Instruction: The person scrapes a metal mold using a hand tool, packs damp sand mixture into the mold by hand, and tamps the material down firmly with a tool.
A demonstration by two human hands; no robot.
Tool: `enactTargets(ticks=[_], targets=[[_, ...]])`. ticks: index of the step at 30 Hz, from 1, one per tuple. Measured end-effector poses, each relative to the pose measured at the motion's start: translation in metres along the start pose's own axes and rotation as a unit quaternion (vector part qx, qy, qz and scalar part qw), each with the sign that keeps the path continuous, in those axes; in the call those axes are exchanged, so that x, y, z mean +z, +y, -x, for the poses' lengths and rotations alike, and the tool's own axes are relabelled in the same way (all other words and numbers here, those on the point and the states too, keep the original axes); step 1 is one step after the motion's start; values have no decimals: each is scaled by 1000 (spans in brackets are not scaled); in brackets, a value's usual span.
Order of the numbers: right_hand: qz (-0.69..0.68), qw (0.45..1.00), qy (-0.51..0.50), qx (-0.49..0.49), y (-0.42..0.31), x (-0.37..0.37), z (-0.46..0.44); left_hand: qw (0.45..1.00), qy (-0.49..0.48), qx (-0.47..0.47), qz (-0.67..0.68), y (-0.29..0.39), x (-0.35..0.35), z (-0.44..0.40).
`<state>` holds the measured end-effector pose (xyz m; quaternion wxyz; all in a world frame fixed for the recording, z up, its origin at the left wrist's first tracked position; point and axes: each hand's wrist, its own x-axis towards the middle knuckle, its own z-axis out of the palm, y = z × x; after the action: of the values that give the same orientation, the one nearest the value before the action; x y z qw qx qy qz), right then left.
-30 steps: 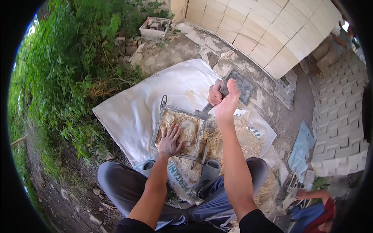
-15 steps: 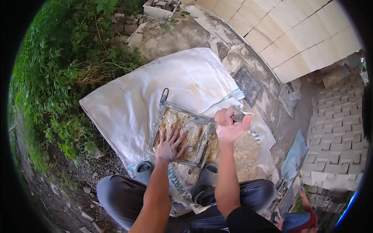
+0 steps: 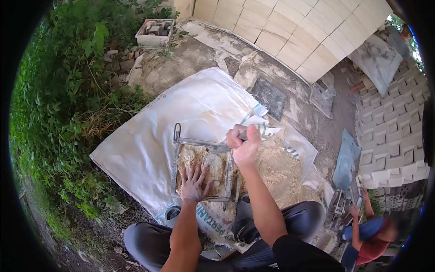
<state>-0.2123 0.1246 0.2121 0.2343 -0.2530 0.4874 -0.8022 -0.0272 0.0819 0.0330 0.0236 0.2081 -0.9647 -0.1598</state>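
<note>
A rectangular grey frame [image 3: 175,168] with a loop at its upper left corner lies on a white woven sack [image 3: 136,149]. Crumbly tan material [image 3: 184,155] fills it, with pale round shapes [image 3: 213,159] showing on the surface. My left hand [image 3: 195,182] lies flat on this fill, fingers spread, holding nothing. Closed around a dark grey bar [image 3: 221,148], my right hand [image 3: 244,144] is at the frame's upper right corner. Whether the bar is part of the frame or a separate tool, I cannot tell.
Loose tan crumbs [image 3: 276,170] cover the sack's right side. A dark square slab [image 3: 269,97] lies beyond it. Stacked pale blocks [image 3: 389,140] stand at right, near another person [image 3: 374,245]. Plants [image 3: 59,113] grow at left; a white crate [image 3: 155,34] stands behind.
My view has turned, so the frame appears straighter and further left. Both hands keep their places on the frame and bar. More of the other person shows at lower right.
</note>
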Motion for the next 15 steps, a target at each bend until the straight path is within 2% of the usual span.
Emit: enactTargets(ticks=[5, 6, 7, 10, 13, 14, 15], targets=[[-1, 999, -38, -18, 11, -5, 2, 1000, -6, -3, -21, 0, 3, 5], [30, 999, 11, 17, 10, -3, -7, 1000, -2, -8, -10, 1, 2, 6], [28, 999, 12, 26, 9, -3, -3, 1000, -9, -15, -10, 2, 2, 14], [-23, 999, -9, -34, -13, 7, -12, 1000, -12, -6, -21, -1, 2, 5], [-25, 999, -37, -28, -1, 7, -6, 1000, -12, -9, -12, -1, 2, 5], [-39, 999, -33, 6, 35, -5, -6, 999, -16, -9, -28, -1, 1, 6], [-42, 998, -37, 9, 40, -1, -6, 999, -16, -14, -30, -1, 0, 7]])
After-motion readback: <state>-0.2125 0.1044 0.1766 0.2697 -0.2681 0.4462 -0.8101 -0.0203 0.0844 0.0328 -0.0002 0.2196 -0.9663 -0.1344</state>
